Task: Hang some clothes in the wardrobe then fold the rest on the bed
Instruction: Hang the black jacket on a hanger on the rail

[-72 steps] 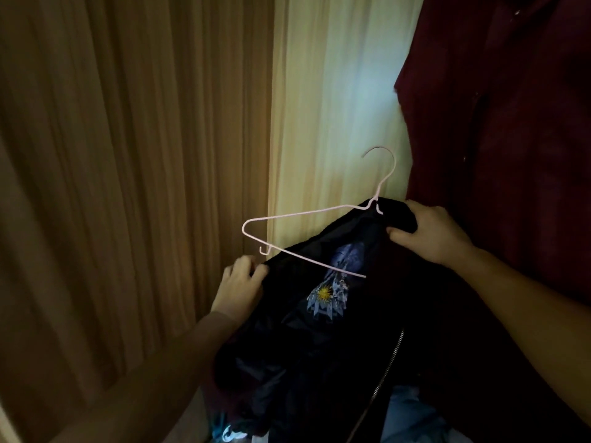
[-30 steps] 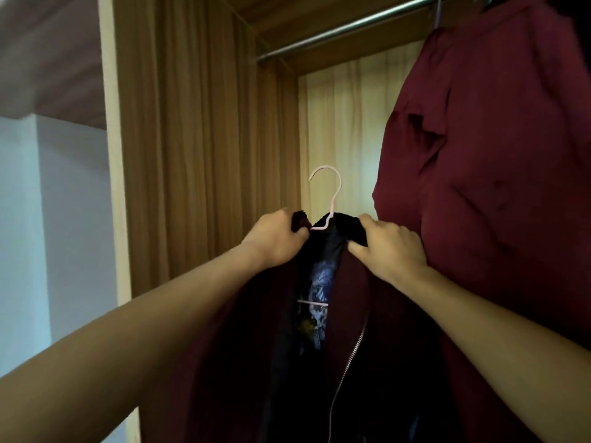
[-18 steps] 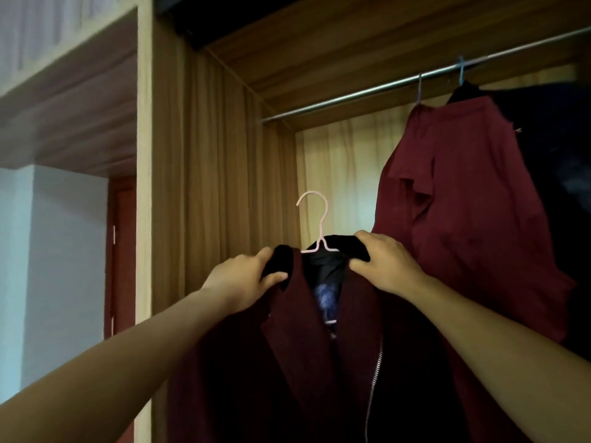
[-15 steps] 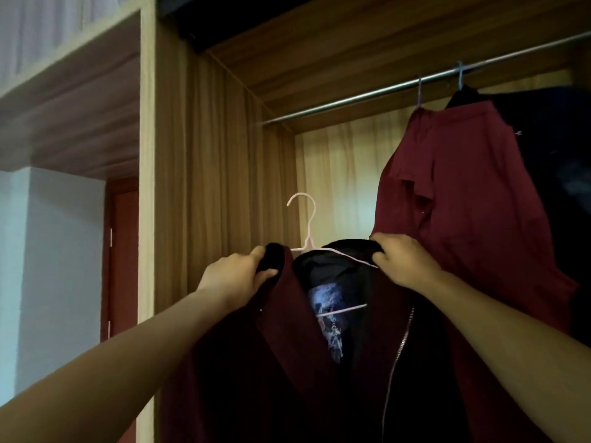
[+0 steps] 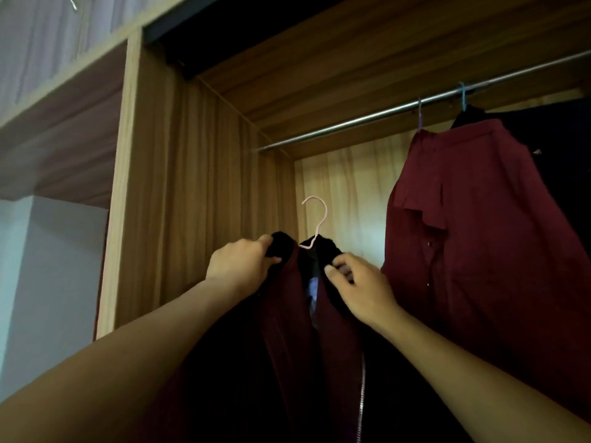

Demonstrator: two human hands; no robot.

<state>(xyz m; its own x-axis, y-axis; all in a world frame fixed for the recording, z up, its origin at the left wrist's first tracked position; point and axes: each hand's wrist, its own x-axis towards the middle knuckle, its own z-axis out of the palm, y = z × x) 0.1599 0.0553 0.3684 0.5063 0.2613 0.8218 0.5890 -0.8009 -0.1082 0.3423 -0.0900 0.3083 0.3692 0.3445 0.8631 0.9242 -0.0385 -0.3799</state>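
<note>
Hanging with its long axis toward 6 o'clock, the jacket [image 5: 287,314] sits on a hanger [image 5: 315,225], hook at 12 o'clock; left hand [image 5: 240,263] and right hand [image 5: 361,286] each grip its collar, fingers curled.

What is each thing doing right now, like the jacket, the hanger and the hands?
Jacket, on the pink hanger, unzipped, held up by its collar.
Pink hanger, hook free below the rail, not hung yet.
Left hand, gripping the jacket's collar.
Right hand, gripping the jacket's collar.
Rail, carrying clothes towards its right end.
Red shirt, hanging from the rail.
Dark garment, hanging behind the red shirt.
</note>
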